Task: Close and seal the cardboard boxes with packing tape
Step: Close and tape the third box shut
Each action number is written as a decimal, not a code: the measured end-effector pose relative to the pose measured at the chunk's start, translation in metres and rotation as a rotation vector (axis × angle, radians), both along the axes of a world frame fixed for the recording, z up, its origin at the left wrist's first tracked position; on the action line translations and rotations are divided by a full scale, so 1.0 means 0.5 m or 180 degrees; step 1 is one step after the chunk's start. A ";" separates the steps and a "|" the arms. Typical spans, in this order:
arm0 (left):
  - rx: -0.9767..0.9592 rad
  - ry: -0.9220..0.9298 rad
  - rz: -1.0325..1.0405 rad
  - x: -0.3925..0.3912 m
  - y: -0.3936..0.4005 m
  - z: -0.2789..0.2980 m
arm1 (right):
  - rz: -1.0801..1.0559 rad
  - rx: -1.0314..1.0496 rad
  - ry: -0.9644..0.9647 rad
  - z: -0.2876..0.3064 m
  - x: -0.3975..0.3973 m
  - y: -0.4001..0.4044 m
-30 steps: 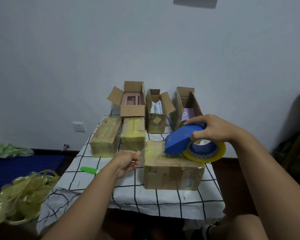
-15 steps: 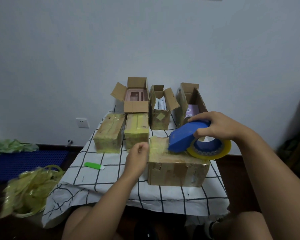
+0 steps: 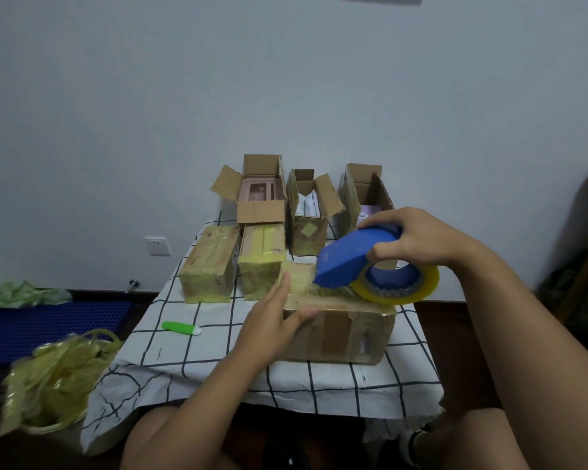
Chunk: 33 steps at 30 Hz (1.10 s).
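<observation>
A person's left hand (image 3: 274, 325) has moved in within the last second from the checked cloth onto the near-left corner of the front cardboard box (image 3: 336, 325), where it now lies flat, fingers straight and grasping nothing, thumb against the front face. A second ago it was loosely curled well short of the box. The right hand (image 3: 418, 237) stays clenched around the blue tape dispenser (image 3: 350, 257), whose nose rests on the box top with the yellowish packing tape roll (image 3: 396, 283) hanging at the right edge. The change reads as the box being steadied and the laid tape pressed down, so this seal looks close to finished rather than just begun.

Counted from largest to smallest: one desk (image 3: 201, 354) draped in a white grid-patterned cloth; six cardboard boxes on it. Three stand open at the back: the left open box (image 3: 262, 212) with a pink item inside, the middle open box (image 3: 306, 228), and the right open box (image 3: 357, 195). Three are closed: the front one, at the centre of the desk, plus two taped boxes (image 3: 207, 262) (image 3: 262, 259) side by side behind it. One heap of crumpled yellowish tape scraps (image 3: 55, 374) sits beside the desk at lower left. One dispenser, one roll, one small green cutter (image 3: 180, 328) on the cloth.
</observation>
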<state>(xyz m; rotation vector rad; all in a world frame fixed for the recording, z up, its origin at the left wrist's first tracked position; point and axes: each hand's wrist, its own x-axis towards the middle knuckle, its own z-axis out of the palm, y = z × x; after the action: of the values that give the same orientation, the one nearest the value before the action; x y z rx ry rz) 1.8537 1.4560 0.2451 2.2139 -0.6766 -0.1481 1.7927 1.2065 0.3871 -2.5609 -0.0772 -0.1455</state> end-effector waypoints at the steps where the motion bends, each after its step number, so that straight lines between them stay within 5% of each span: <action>1: -0.0022 -0.0074 0.0017 0.002 0.013 0.005 | 0.0033 0.0014 -0.0025 0.005 0.001 0.010; 11: 0.0137 0.0037 0.0306 0.032 0.157 0.000 | 0.0246 0.0128 0.0068 -0.035 0.084 0.124; 22: 0.1674 -0.1336 0.0287 0.028 0.099 0.004 | 0.0275 0.0131 0.0174 -0.050 0.108 0.128; 33: 0.1267 -0.1379 0.0495 0.031 0.083 -0.010 | 0.0420 0.0027 0.0204 -0.041 0.110 0.110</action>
<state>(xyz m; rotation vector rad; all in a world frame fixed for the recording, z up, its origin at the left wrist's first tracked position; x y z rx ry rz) 1.8694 1.4977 0.2403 2.7071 -0.7492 0.3118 1.8479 1.2614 0.3665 -2.5404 -0.2202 -0.0133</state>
